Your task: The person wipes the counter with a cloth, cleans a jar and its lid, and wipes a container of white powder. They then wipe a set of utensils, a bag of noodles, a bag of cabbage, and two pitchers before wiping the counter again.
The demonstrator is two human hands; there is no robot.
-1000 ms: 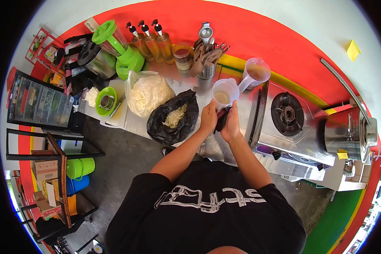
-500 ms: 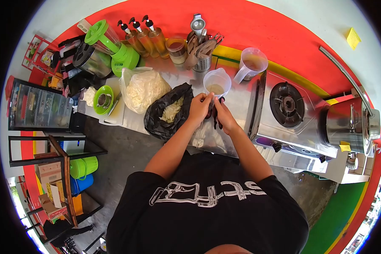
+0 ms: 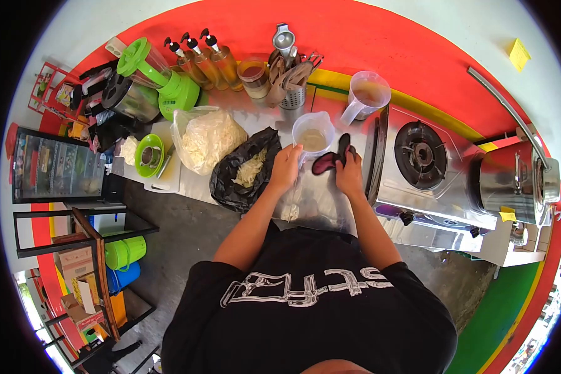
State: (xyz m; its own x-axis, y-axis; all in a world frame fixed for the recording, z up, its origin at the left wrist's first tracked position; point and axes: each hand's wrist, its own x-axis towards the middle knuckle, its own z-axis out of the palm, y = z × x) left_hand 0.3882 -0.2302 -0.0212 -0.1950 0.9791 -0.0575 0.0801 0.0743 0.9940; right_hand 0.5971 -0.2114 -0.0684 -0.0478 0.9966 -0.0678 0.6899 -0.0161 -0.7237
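Note:
My left hand [image 3: 285, 168] is closed around the handle of a clear plastic jug [image 3: 313, 128], which stands on the steel counter with some cloudy liquid in its bottom. To its right, my right hand [image 3: 350, 172] is closed on a folded pad [image 3: 328, 163], black with a maroon face, perhaps a pot holder. The pad lies close beside the jug, and part of it is hidden by my fingers. Left of my left hand, a black plastic bag [image 3: 225, 176] lies open, with pale shreds [image 3: 251, 170] inside.
Behind the jug stands a perforated utensil holder [image 3: 293, 98]; a second jug [image 3: 369, 93] is at the back right. The gas stove [image 3: 445, 156] borders the right side. Leftward are a clear bag of pale shreds [image 3: 209, 140], pump bottles [image 3: 225, 62] and a green blender [image 3: 179, 93].
My hands have moved apart. The right hand has shifted right with the dark pad, which now shows its maroon face. My left hand has stayed at the jug's handle.

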